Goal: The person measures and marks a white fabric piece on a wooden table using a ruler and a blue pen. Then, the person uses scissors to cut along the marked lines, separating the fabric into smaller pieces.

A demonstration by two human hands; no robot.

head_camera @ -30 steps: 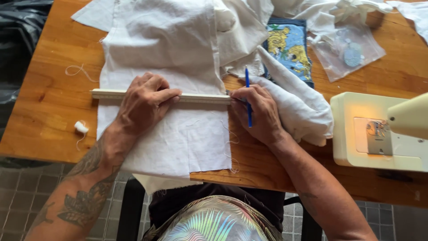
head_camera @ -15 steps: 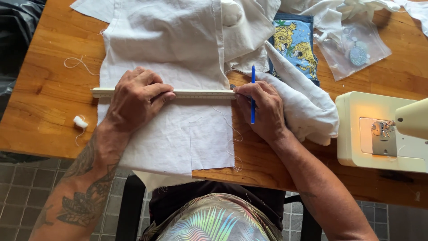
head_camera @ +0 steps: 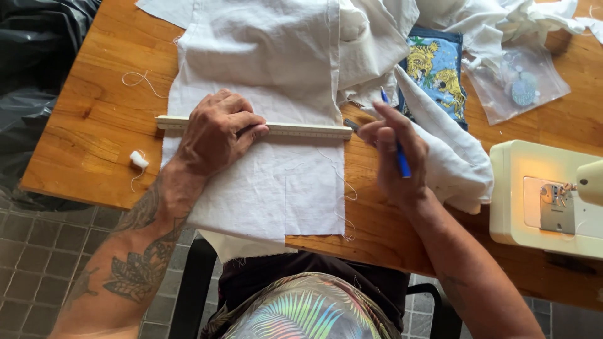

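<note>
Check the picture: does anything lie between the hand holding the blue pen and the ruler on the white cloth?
Nothing visible does. The right hand holds the blue pen just past the ruler's right end, with only bare wooden table between them. The left hand presses the ruler onto the white cloth.

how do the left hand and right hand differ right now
The left hand lies flat, palm down, pressing the pale ruler onto the white cloth. The right hand is off the cloth, over the bare wooden table, fingers curled around a blue pen. The left forearm is tattooed; the right shows none. Both sit near the ruler's line.
</note>
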